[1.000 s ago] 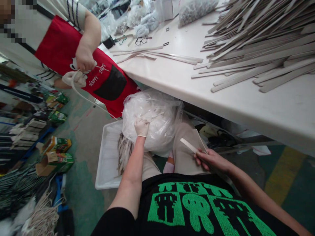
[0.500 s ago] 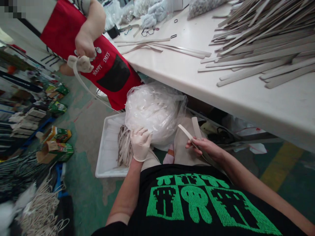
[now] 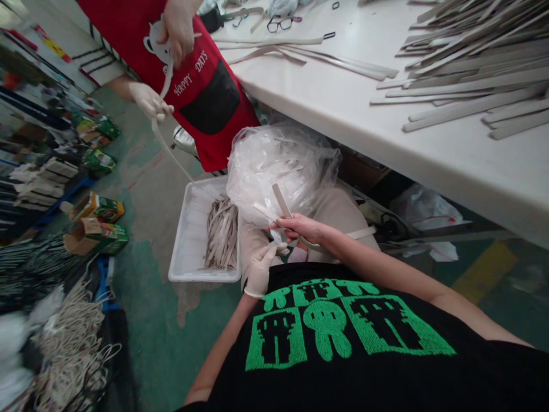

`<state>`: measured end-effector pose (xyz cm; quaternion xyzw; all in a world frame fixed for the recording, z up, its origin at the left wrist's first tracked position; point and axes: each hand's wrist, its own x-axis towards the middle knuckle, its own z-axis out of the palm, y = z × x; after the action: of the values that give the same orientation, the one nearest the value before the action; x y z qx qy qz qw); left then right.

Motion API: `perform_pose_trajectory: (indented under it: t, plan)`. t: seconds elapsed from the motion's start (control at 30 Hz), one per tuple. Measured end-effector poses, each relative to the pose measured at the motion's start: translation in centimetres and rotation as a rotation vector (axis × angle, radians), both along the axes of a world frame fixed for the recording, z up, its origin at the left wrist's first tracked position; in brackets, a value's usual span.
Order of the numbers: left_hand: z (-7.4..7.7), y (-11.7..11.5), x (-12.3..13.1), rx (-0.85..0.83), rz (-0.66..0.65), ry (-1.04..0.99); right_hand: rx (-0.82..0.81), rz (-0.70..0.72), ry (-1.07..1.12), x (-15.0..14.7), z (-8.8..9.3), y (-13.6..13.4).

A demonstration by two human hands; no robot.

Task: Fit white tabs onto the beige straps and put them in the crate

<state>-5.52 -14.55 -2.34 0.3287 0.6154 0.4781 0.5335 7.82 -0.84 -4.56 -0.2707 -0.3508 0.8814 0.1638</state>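
Note:
My right hand (image 3: 300,229) is bare and pinched on a folded pale strip (image 3: 281,200) whose two ends stick up in front of my knees. Just below it, my gloved left hand (image 3: 261,267) closes its fingers on the lower part of the same strip. Behind both hands a clear plastic bag (image 3: 281,166) stuffed with pale strips rests on my lap. Left of my knees a white tray (image 3: 184,252) on the floor holds a bundle of grey-beige strips (image 3: 222,233).
A white table (image 3: 386,120) on the right carries a large heap of long grey strips (image 3: 476,51) and a pair of glasses (image 3: 281,23). A person in a red apron (image 3: 189,74) stands at the far left, pulling a strip with gloved hands. Boxes (image 3: 96,229) and cord bundles (image 3: 68,343) crowd the floor.
My left hand left the bag and came down to my lap. My right hand carried the strip leftward to meet it. The standing person raised their hands.

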Motion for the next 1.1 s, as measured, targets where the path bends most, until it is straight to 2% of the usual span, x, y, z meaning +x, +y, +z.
perform_pose_trajectory:
  t: [0.17,0.27,0.4,0.53,0.6,0.67,0.7,0.77,0.83,0.9,0.97,1.0,1.03,1.1]
  plan:
    - [0.3,0.7,-0.5,-0.075,-0.246,-0.009,0.391,-0.066,-0.292,-0.7,1.0,0.7]
    - [0.0,1.7,-1.3,-0.069,-0.269,0.039,0.530,-0.071,-0.385,-0.2,1.2,1.1]
    - [-0.8,3.1,-1.4,-0.131,-0.206,0.085,0.614,-0.084,-0.421,0.4,1.2,1.2]
    - [-1.3,3.5,-0.9,-0.197,-0.315,0.092,0.615,-0.083,-0.418,0.6,1.5,0.9]
    - [-0.9,3.5,-2.1,-0.201,-0.345,0.039,0.576,-0.096,-0.424,0.9,1.7,0.9]
    - [0.2,3.3,-5.5,-0.121,-0.233,0.046,0.515,-0.144,-0.402,1.4,1.9,1.0]
    - [1.1,3.2,-8.0,-0.039,-0.107,0.103,0.475,-0.182,-0.383,1.7,1.9,1.0]
    - [3.5,2.4,-14.1,0.109,0.209,0.312,0.394,-0.251,-0.348,2.5,1.8,1.1]
    - [6.3,0.9,-20.3,0.185,0.385,0.393,0.340,-0.280,-0.336,3.1,1.6,1.0]
    - [8.8,-1.2,-24.8,0.224,0.614,0.587,0.332,-0.253,-0.323,3.5,1.4,0.7]
    - [10.2,-2.8,-26.4,0.241,0.769,0.710,0.340,-0.209,-0.308,3.4,1.4,0.3]
    - [10.3,-3.2,-26.1,0.263,0.809,0.681,0.347,-0.186,-0.302,3.3,1.6,0.0]
    - [10.0,-3.2,-25.1,0.300,0.835,0.562,0.357,-0.160,-0.299,3.1,1.8,-0.3]
    - [8.5,-2.3,-21.7,0.358,0.861,0.085,0.379,-0.099,-0.309,2.6,2.4,-1.2]
